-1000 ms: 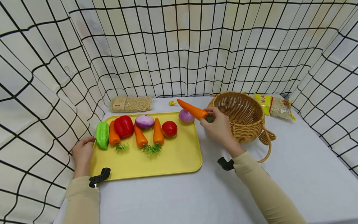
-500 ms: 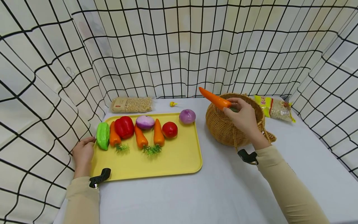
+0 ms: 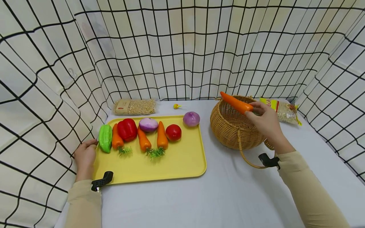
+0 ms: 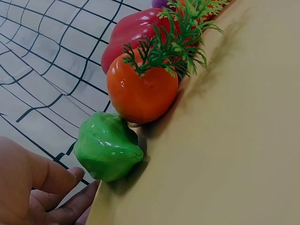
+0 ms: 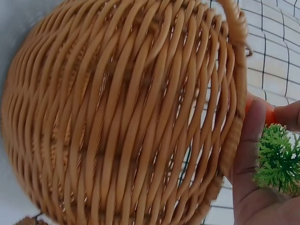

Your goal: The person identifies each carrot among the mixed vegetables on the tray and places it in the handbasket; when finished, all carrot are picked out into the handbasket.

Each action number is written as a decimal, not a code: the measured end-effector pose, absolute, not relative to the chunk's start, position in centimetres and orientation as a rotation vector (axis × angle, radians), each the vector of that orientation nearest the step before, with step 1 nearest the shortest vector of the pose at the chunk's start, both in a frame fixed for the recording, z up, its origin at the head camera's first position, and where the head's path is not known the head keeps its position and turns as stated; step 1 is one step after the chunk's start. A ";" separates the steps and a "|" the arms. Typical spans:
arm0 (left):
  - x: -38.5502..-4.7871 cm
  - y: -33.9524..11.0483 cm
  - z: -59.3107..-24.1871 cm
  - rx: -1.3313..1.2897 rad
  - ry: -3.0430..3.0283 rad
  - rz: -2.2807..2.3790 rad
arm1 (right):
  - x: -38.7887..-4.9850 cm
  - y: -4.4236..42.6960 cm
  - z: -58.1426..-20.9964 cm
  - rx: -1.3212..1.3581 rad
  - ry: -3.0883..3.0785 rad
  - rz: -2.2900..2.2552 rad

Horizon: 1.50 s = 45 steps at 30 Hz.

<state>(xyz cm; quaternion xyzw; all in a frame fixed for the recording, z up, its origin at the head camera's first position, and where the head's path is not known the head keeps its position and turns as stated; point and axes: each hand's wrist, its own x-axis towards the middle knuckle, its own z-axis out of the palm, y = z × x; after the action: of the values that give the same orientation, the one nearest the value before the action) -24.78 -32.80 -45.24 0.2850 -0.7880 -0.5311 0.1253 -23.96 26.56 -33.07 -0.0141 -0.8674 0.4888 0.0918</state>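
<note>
White cloth [image 3: 182, 202] underlies the basket [image 3: 226, 134], gridded drapes [image 3: 182, 47] behind it, right hand [image 3: 267, 122] pinching a carrot [image 3: 235, 103] above its rim, left hand [image 3: 85, 155] far left of it, grip unclear.

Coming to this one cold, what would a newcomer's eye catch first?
Most likely the orange carrot, held in the right hand above the wicker basket at the head view's right. Then the yellow tray on the left, where a red pepper and a green vegetable stand out, with the left hand at its edge.
</note>
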 end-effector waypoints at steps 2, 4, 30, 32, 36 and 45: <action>-24.8 -32.8 -45.2 0.835 -2.295 -1.545 | -23.8 27.1 -33.1 -0.048 -2.590 1.452; -24.8 -32.9 -45.2 0.836 -2.295 -1.547 | -23.7 27.5 -33.1 -0.055 -2.595 1.447; -24.9 -33.1 -45.1 0.835 -2.298 -1.560 | -25.8 28.5 -33.0 -0.089 -2.854 1.147; -24.9 -33.2 -45.2 0.834 -2.300 -1.562 | -26.1 28.2 -33.1 -0.070 -2.879 1.107; -24.9 -33.1 -45.2 0.841 -2.290 -1.558 | -26.5 27.7 -33.3 -0.033 -2.916 1.035; -24.8 -32.9 -45.1 0.857 -2.289 -1.551 | -27.6 27.0 -33.9 0.041 -3.009 0.814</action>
<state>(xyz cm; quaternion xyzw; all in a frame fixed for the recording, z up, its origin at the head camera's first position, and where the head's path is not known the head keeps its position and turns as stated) -24.81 -32.87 -45.13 0.2937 -0.7848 -0.5317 0.1230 -27.62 27.05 -33.93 0.0132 -0.9651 0.2612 0.0123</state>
